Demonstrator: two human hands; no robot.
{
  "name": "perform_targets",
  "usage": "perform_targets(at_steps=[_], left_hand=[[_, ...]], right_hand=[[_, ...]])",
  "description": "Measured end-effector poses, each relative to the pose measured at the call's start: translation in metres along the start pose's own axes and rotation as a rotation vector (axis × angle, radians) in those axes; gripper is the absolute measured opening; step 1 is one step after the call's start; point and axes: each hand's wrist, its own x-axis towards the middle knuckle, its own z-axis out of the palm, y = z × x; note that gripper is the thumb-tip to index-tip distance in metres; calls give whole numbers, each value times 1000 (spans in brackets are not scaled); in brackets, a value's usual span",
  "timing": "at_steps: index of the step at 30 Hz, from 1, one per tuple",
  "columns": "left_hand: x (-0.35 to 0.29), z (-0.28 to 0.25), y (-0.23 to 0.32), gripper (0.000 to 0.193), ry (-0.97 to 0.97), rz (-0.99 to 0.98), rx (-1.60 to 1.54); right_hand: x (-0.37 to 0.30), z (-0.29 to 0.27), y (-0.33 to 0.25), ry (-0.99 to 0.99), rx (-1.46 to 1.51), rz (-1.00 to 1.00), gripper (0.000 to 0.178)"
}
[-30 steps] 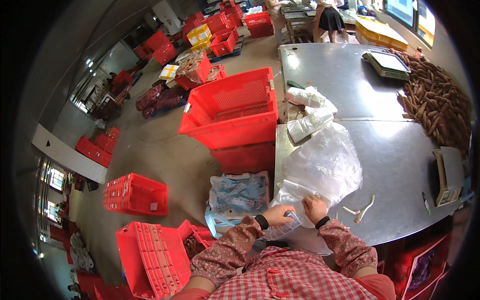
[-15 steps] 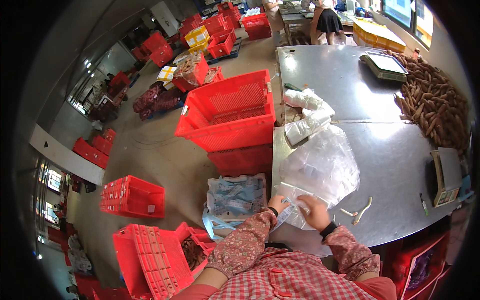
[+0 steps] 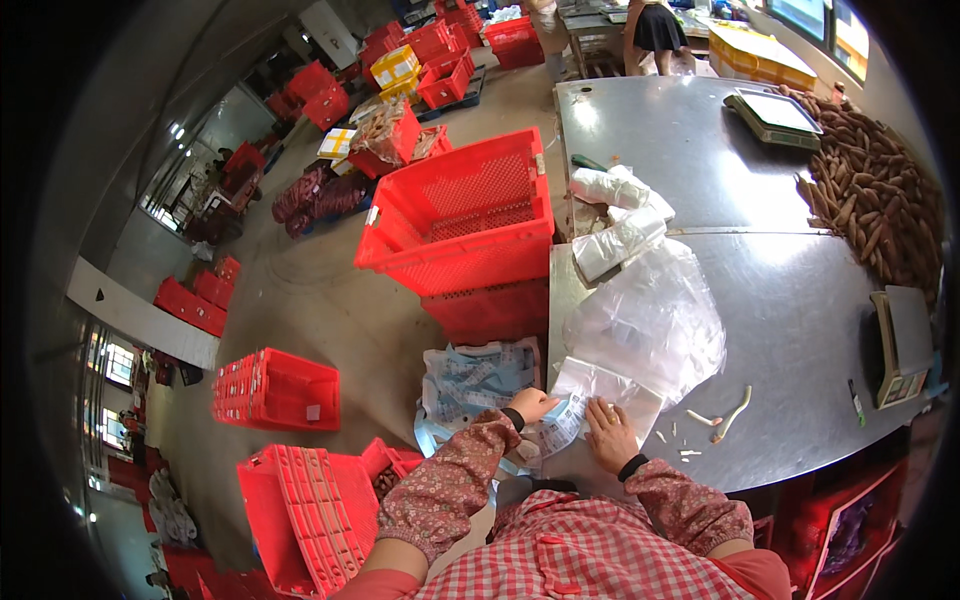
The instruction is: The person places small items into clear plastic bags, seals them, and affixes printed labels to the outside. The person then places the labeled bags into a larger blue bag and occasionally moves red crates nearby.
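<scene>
My left hand (image 3: 533, 405) is closed at the table's near-left edge, its fingers on a strip of blue-and-white printed labels (image 3: 565, 424). Beside it, my right hand (image 3: 611, 436) lies flat with fingers stretched out, pressing on a clear plastic bag (image 3: 632, 391). Above both hands spreads a heap of thin clear bags (image 3: 650, 325). More of the label strip lies bunched in a white basket (image 3: 426, 392) left of the table.
Bag rolls (image 3: 620, 246) lie on the steel table (image 3: 790, 330), with root scraps (image 3: 735, 413) and a green-and-black pen (image 3: 856, 402) to the right. Scales (image 3: 905, 345) and piled sweet potatoes (image 3: 865, 190) stand further right. Red crates (image 3: 470, 215) rise at the left.
My right hand has come down from a raised, curled pose to lie flat on the bag. My left hand has shifted slightly left with the label strip. Small white bits now show on the table.
</scene>
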Motion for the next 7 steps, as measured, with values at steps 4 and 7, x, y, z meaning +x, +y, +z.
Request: perform_targets(at_steps=[4,7], left_hand=[[1,16,19,55,76,147,168],[20,34,37,56,-62,203,352]], right_hand=[[0,4,-2,1,-38,-15,57],[-2,12,6,-23,-122,-36,61]])
